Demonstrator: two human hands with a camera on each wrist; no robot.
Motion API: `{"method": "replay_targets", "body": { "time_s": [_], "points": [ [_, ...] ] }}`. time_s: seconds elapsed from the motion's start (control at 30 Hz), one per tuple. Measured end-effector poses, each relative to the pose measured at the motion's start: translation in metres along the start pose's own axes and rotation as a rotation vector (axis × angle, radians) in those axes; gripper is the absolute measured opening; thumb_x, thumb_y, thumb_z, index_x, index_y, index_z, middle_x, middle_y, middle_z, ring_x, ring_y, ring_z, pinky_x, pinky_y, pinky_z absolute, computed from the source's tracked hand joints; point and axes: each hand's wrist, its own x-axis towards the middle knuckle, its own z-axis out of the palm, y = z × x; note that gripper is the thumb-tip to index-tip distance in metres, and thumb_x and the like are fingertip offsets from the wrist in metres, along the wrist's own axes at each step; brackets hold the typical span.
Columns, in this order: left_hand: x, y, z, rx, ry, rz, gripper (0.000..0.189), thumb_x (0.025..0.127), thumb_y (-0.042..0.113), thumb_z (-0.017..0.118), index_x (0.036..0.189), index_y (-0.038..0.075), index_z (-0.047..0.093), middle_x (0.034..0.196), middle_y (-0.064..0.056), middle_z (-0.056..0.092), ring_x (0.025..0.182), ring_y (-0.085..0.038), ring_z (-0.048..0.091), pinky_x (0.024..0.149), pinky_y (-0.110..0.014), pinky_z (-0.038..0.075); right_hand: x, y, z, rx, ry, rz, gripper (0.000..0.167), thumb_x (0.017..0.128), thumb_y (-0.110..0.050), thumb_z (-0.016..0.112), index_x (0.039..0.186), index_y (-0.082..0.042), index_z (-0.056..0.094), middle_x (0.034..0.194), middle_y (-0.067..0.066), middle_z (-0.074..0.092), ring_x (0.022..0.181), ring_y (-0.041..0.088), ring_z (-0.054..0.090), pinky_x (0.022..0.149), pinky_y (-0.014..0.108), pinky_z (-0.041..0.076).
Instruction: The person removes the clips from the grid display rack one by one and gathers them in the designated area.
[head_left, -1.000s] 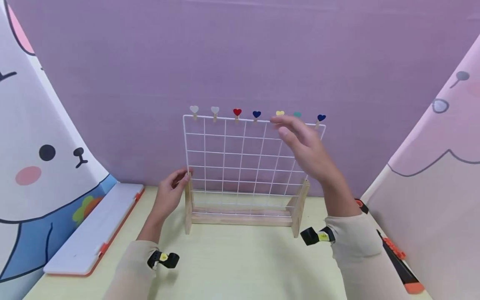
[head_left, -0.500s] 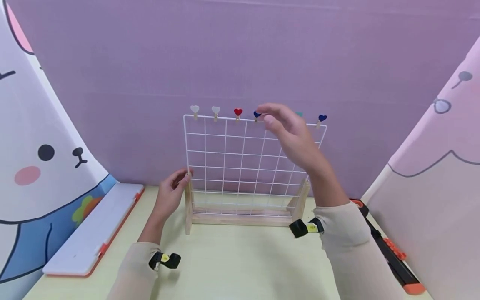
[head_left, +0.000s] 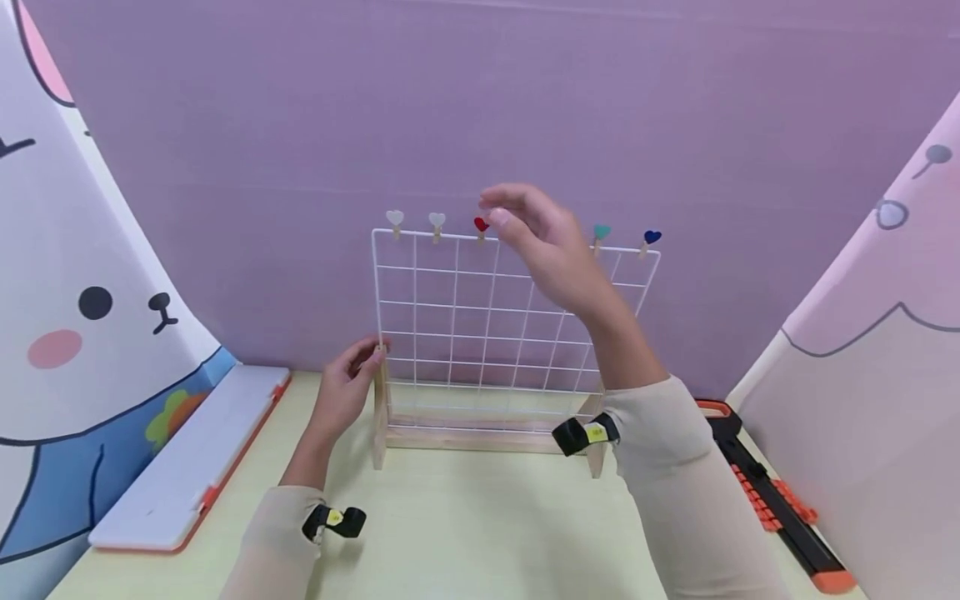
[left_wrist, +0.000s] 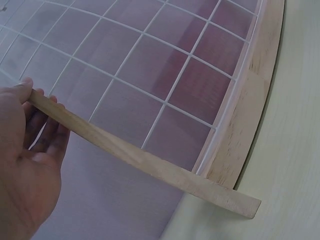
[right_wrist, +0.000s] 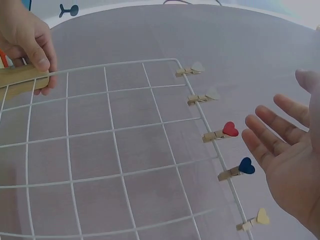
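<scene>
A white wire grid (head_left: 377,287) stands upright in a wooden stand (head_left: 468,439). My left hand (head_left: 343,392) grips the top end of the stand's left post (left_wrist: 145,162) between thumb and fingers. Along the grid's top bar sit small wooden clothespins with hearts: a white-heart clothespin (head_left: 394,218), another white one, then a red-heart clothespin (right_wrist: 230,129), a dark blue one (right_wrist: 246,165) and a yellow one (right_wrist: 262,216). Farther right are a teal one (head_left: 602,232) and another blue one (head_left: 652,237). Beside the red one, my right hand (head_left: 551,258) hovers, fingers relaxed, holding nothing.
On the pale tabletop (head_left: 450,525), a flat white case (head_left: 187,467) with an orange edge lies at the left. A long black and orange object (head_left: 795,533) lies at the right. A purple cloth (head_left: 300,125) hangs behind the grid.
My right hand has moved left and slightly up along the clothespins, from near the yellow one to the red one. The left hand keeps its grip on the post.
</scene>
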Motion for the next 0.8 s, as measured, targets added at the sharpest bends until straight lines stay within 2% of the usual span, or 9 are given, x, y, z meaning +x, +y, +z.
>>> {"method": "replay_targets", "body": {
  "time_s": [0.2,0.37,0.43,0.57,0.8],
  "points": [
    [-0.001,0.002,0.003,0.007,0.005,-0.004,0.037,0.107,0.023,0.059,0.136,0.001,0.063,0.135,-0.026,0.065,0.111,0.006,0.062,0.095,-0.007,0.048,0.012,-0.004,0.004,0.029,0.008,-0.003,0.035,0.106,-0.020,0.053,0.136,-0.003,0.060,0.136,0.013,0.065,0.128,0.023,0.062,0.113,0.036,0.048],
    [-0.003,0.002,0.003,0.002,0.020,0.009,0.037,0.107,0.021,0.058,0.136,-0.001,0.063,0.134,-0.027,0.066,0.111,0.006,0.062,0.096,-0.007,0.048,0.021,-0.009,0.013,0.050,0.000,0.003,0.034,0.105,-0.018,0.055,0.135,-0.001,0.061,0.134,0.013,0.067,0.113,0.020,0.064,0.101,0.037,0.051],
    [-0.004,0.001,0.003,-0.008,0.026,0.013,0.036,0.107,0.020,0.059,0.135,-0.002,0.063,0.134,-0.027,0.066,0.112,0.006,0.062,0.096,-0.008,0.048,0.025,-0.010,0.016,0.054,-0.007,0.001,0.034,0.105,-0.017,0.055,0.134,-0.001,0.061,0.134,0.012,0.067,0.114,0.021,0.064,0.100,0.036,0.051],
    [-0.007,0.001,0.003,-0.020,0.038,0.015,0.036,0.107,0.020,0.059,0.135,-0.002,0.063,0.134,-0.027,0.066,0.112,0.005,0.063,0.096,-0.008,0.049,0.032,-0.011,0.022,0.032,-0.023,0.011,0.034,0.105,-0.019,0.058,0.136,-0.004,0.061,0.134,0.010,0.067,0.123,0.018,0.064,0.106,0.029,0.051],
    [-0.009,0.001,0.005,-0.023,0.066,0.024,0.034,0.107,0.018,0.058,0.133,-0.003,0.064,0.134,-0.025,0.066,0.110,0.005,0.063,0.094,-0.008,0.049,0.044,-0.010,0.031,0.042,-0.037,0.066,0.038,0.103,-0.021,0.063,0.138,-0.006,0.060,0.135,0.012,0.066,0.118,0.013,0.064,0.105,0.028,0.051]
  ]
}}
